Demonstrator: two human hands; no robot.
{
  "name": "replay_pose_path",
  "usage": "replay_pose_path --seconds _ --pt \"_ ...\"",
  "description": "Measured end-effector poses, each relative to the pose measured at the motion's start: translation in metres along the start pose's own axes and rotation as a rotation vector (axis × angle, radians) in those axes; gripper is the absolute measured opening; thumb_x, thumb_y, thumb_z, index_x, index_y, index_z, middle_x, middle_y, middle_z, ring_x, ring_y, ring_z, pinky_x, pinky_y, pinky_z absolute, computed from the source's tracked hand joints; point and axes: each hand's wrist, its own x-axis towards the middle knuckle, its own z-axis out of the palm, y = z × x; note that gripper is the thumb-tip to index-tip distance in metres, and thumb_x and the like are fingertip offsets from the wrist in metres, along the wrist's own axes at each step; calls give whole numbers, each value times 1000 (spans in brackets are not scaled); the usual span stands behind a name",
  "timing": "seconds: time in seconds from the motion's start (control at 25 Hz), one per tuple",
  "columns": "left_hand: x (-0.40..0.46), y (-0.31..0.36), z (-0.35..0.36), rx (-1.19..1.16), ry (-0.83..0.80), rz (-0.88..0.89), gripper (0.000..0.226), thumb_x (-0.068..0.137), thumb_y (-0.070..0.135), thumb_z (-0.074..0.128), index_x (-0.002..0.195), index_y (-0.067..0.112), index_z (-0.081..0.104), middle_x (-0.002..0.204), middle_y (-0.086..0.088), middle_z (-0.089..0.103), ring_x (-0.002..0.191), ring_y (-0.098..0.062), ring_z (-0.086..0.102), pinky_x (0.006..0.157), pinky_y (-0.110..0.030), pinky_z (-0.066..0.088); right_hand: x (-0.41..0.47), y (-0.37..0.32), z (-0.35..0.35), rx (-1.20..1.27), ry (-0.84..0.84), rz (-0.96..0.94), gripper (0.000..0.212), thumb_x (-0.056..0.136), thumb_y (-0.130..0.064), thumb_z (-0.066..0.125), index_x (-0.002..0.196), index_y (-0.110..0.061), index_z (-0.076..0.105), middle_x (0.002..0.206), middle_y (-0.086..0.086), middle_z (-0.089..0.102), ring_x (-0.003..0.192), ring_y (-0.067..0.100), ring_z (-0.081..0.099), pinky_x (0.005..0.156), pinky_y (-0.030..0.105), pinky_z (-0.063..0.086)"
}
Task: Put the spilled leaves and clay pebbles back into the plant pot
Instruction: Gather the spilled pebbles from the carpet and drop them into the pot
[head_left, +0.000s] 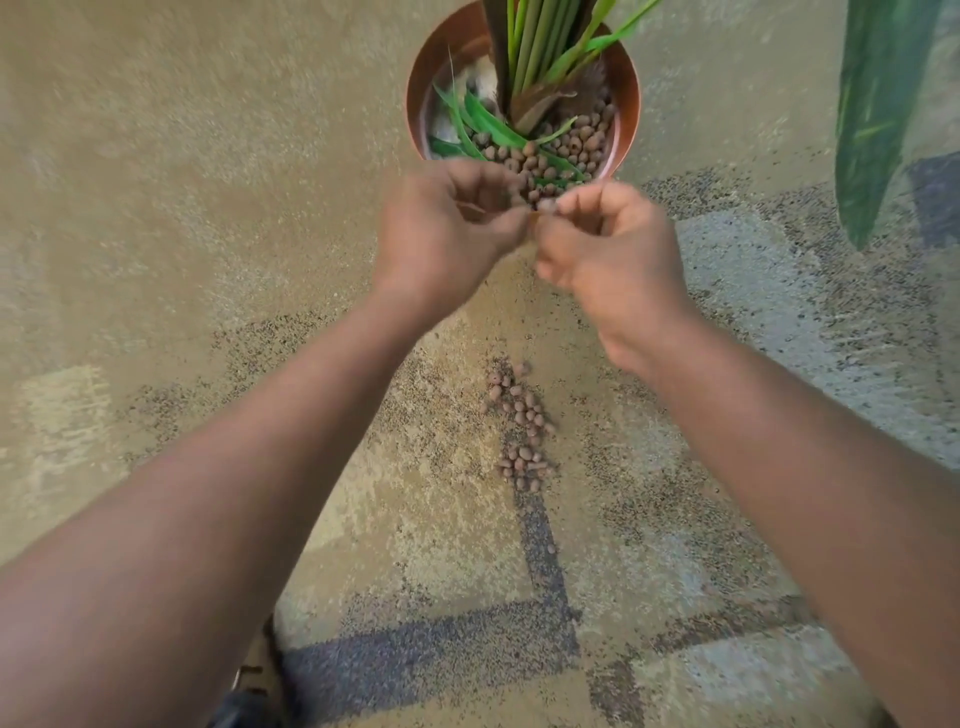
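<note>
Two bare forearms fill the lower corners of the frame and reach up toward its middle, where the hands meet. At the bottom edge, between the arms, a dark shoe (249, 696) shows only in part.

The left hand (447, 228) sits just left of centre, fingers curled inward in a loose fist. The right hand (618, 244) is just beside it, fingers also bent, the thumb and forefinger pinched near the left hand's fingertips. The two hands touch or nearly touch there, right at the near rim of the pot. A small brown shape shows between the fingertips, but motion blur hides whether either hand really has hold of anything.

The plant pot (629, 104) stands at the top centre of the frame, round and copper-brown. Inside it lie brown clay pebbles (576, 140), heaped toward the near and right side, with loose green leaves (488, 122) lying across them. Green stems (540, 41) rise from the middle.

Below the hands, at the centre of the frame, a strip of spilled pebbles (522, 426) lies on the speckled carpet (156, 208), well apart from the pot. A large green leaf (878, 104) hangs in the upper right corner.
</note>
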Motion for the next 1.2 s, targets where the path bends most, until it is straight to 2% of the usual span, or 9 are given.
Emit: replay_pose_path --seconds 0.2,0.28,0.48,0.6,0.68,0.76,0.84,1.0,1.2 --pt "38 -6 2 80 157 -38 38 78 15 88 112 17 74 97 4 74 80 -9 71 76 -31 64 30 -20 4 123 63 37 14 93 -1 71 104 -8 68 98 6 71 89 17 74 82 32 64" --pt "31 -10 6 74 209 -47 31 82 11 84 110 17 73 97 8 72 72 -3 65 74 -24 63 28 -12 2 93 122 1 20 94 4 66 110 -8 68 103 6 71 93 16 74 84 30 63" --pt "-24 -46 20 99 236 -46 25 91 1 70 94 25 65 104 0 68 76 -4 59 70 -14 55 -9 39 -9 -84 112 -13 20 95 2 64 94 -18 68 92 2 72 83 14 72 79 30 63" --pt "-57 -80 29 301 11 -207 30 93 6 70 112 29 67 130 4 57 97 -7 60 90 -12 54 -30 91 -20 -465 -8 77 21 95 0 62 98 -21 68 103 -3 70 92 14 68 85 29 61" --pt "-73 -100 38 411 -231 -268 55 90 9 73 138 29 57 143 7 45 113 -10 53 98 -7 43 -43 126 -25 -661 -138 163 30 94 1 61 117 -17 67 122 -1 66 95 10 63 86 24 58" --pt "-85 -116 49 540 -434 -255 81 86 10 76 155 31 38 154 5 34 135 -20 41 117 -27 30 -54 154 -26 -808 -276 193 50 91 1 65 138 -16 57 142 1 55 105 12 63 94 29 58" --pt "-91 -127 57 627 -505 -237 90 87 12 75 159 34 27 159 5 25 146 -27 25 124 -52 23 -62 169 -23 -869 -349 175 67 90 -2 68 150 -18 44 148 1 45 125 20 57 108 38 52" --pt "-86 -137 64 631 -427 -127 69 91 1 62 151 30 42 145 0 39 133 -23 37 118 -51 38 -66 173 -6 -849 -275 101 65 94 -17 69 153 -20 40 141 -1 45 123 17 55 112 37 47" --pt "-87 -140 69 658 -391 -81 28 96 6 61 119 20 62 130 -2 46 117 -22 50 107 -42 50 -60 173 10 -890 -197 52 38 94 -22 70 130 -18 56 128 1 55 118 21 58 106 40 52"
